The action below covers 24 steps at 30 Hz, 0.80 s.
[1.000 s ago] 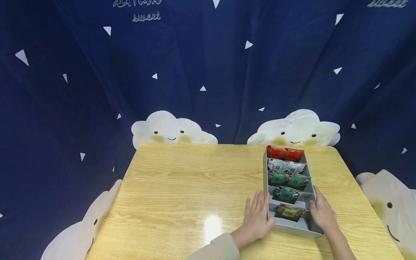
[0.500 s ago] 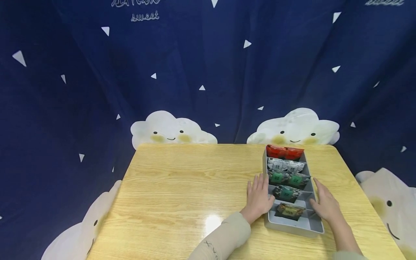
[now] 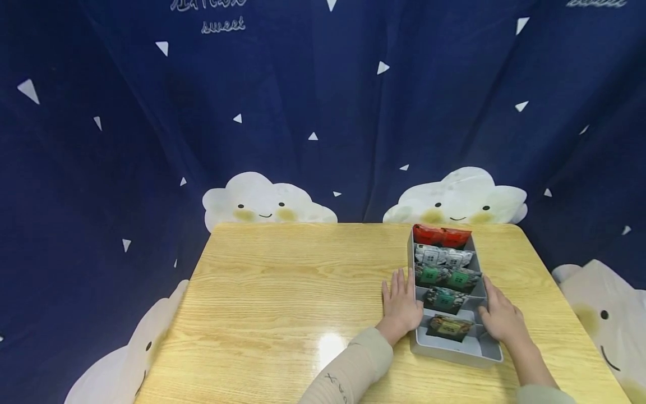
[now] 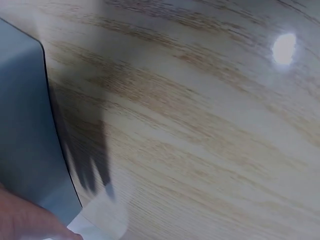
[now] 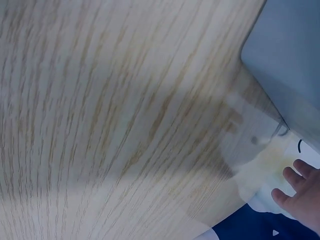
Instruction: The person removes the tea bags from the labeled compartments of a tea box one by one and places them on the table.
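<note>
A grey divided box (image 3: pixel 449 356) stands at the right of the table, its long sides running away from me. From back to front it holds upright packets: red ones (image 3: pixel 441 237), silver-white ones (image 3: pixel 444 256), green-labelled ones (image 3: pixel 447 278), one dark green packet (image 3: pixel 444 301) and one brown-yellow packet (image 3: pixel 450 327). Along the left wall my left hand (image 3: pixel 402 308) lies with straight fingers, thumb near the rim. My right hand (image 3: pixel 504 321) rests at the right wall, thumb at the rim. The right wrist view shows that hand's fingers (image 5: pixel 290 185) extended, beside the box (image 5: pixel 292 65).
The wooden table (image 3: pixel 282 292) stretches to the left of the box, with a light reflection near its front. Behind and around it hangs a dark blue curtain (image 3: pixel 313 101) with white triangles and smiling clouds.
Both hands have moved forward along the box's sides, away from me. The right hand came slightly off the wall, then back to it. Box and packets stay nearly in place.
</note>
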Each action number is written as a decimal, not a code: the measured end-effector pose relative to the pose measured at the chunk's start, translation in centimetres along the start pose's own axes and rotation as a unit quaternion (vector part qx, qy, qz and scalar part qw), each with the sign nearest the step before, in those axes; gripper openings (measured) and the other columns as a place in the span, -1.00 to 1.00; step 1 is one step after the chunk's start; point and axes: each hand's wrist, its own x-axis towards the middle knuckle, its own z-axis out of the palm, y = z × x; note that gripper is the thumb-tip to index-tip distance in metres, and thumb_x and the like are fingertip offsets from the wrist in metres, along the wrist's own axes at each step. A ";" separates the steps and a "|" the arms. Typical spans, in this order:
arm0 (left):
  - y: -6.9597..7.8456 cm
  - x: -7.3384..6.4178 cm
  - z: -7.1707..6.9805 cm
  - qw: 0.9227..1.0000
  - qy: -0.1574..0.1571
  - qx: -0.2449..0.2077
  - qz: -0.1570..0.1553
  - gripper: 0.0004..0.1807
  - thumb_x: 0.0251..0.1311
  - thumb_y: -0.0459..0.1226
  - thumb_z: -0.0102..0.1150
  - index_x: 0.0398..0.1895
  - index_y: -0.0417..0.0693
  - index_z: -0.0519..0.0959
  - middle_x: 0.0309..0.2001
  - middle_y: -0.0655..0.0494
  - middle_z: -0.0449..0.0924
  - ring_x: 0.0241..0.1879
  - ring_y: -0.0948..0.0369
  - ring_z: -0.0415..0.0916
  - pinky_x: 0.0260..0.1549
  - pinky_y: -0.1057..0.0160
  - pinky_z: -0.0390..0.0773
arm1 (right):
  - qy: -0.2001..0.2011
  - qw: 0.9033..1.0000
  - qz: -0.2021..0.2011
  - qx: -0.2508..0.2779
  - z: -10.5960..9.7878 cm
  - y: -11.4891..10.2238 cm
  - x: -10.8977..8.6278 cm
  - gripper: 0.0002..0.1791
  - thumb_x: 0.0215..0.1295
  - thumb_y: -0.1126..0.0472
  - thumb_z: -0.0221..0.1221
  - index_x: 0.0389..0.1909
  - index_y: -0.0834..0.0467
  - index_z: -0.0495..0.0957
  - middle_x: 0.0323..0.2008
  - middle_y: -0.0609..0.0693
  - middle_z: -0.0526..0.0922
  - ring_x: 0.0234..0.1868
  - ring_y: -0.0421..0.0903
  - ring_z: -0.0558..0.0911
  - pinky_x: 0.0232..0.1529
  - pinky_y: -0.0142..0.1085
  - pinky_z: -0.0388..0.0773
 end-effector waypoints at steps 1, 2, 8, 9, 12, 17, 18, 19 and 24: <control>0.0 -0.1 0.0 1.000 0.001 0.001 -0.001 -0.24 0.28 0.03 -0.23 0.44 0.19 -0.30 0.45 0.17 -0.33 0.41 0.22 -0.39 0.30 0.01 -0.17 | 0.000 1.000 -0.002 -0.001 0.0 -0.1 0.0 -0.17 0.22 0.26 -0.14 0.40 0.20 -0.40 0.22 0.50 0.03 0.16 0.49 0.09 -0.03 0.40 0.00; -0.1 -0.2 -0.1 1.000 0.000 0.001 -0.002 -0.24 0.29 0.03 -0.23 0.44 0.19 -0.30 0.45 0.16 -0.33 0.41 0.21 -0.40 0.30 0.01 -0.17 | 0.001 1.000 -0.005 -0.001 0.0 -0.1 0.0 -0.17 0.22 0.26 -0.14 0.40 0.20 -0.39 0.22 0.50 0.03 0.16 0.49 0.10 -0.04 0.40 0.01; -0.7 -1.0 -0.1 1.000 0.004 -0.003 -0.006 -0.24 0.29 0.03 -0.22 0.44 0.18 -0.31 0.45 0.14 -0.29 0.41 0.20 -0.35 0.30 -0.01 -0.16 | -0.002 1.000 -0.017 0.004 0.5 -0.5 -0.1 -0.17 0.23 0.27 -0.13 0.41 0.17 -0.41 0.24 0.49 0.03 0.17 0.48 0.10 -0.05 0.39 0.03; -0.9 -1.2 -0.1 1.000 0.005 -0.006 -0.006 -0.23 0.29 0.03 -0.22 0.44 0.18 -0.31 0.45 0.14 -0.29 0.41 0.20 -0.36 0.30 -0.01 -0.17 | -0.002 1.000 -0.019 0.004 0.6 -0.6 -0.1 -0.16 0.23 0.27 -0.13 0.41 0.16 -0.41 0.24 0.49 0.04 0.17 0.47 0.10 -0.04 0.39 0.03; -1.3 -1.6 -0.1 1.000 0.005 -0.013 -0.007 -0.24 0.29 0.01 -0.23 0.44 0.19 -0.32 0.45 0.15 -0.32 0.41 0.21 -0.39 0.30 -0.02 -0.19 | -0.001 1.000 -0.028 -0.001 0.8 -0.8 -0.1 -0.15 0.23 0.27 -0.12 0.41 0.15 -0.43 0.24 0.48 0.05 0.17 0.46 0.12 -0.05 0.38 0.05; -1.8 -2.5 0.0 1.000 0.007 -0.020 -0.008 -0.25 0.28 -0.01 -0.22 0.44 0.16 -0.28 0.45 0.13 -0.33 0.41 0.19 -0.40 0.30 -0.02 -0.20 | 0.021 0.999 -0.038 -0.019 1.2 -1.4 -0.6 -0.14 0.19 0.28 -0.08 0.41 0.17 -0.36 0.22 0.46 0.11 0.16 0.43 0.16 -0.04 0.35 0.07; -1.9 -2.7 0.0 1.000 0.008 -0.022 -0.009 -0.25 0.28 -0.01 -0.22 0.44 0.16 -0.28 0.45 0.12 -0.33 0.41 0.19 -0.40 0.30 -0.02 -0.20 | 0.027 0.999 -0.039 -0.024 1.2 -1.6 -0.8 -0.14 0.18 0.28 -0.08 0.42 0.17 -0.35 0.21 0.46 0.13 0.16 0.43 0.17 -0.03 0.34 0.08; -2.0 -2.9 0.1 1.000 0.011 -0.024 -0.009 -0.25 0.28 -0.01 -0.21 0.45 0.15 -0.27 0.45 0.11 -0.32 0.42 0.18 -0.38 0.30 -0.03 -0.20 | 0.031 0.998 -0.039 -0.026 1.2 -1.8 -1.0 -0.13 0.18 0.28 -0.07 0.42 0.15 -0.35 0.20 0.45 0.13 0.15 0.42 0.17 -0.02 0.34 0.06; -2.5 -3.8 0.1 0.999 0.022 -0.021 -0.016 -0.24 0.26 -0.02 -0.18 0.45 0.13 -0.24 0.45 0.09 -0.31 0.42 0.16 -0.39 0.29 -0.05 -0.20 | 0.056 0.997 -0.049 -0.038 1.5 -2.7 -1.7 -0.14 0.14 0.26 -0.04 0.43 0.09 -0.27 0.19 0.42 0.13 0.17 0.37 0.15 0.05 0.36 -0.07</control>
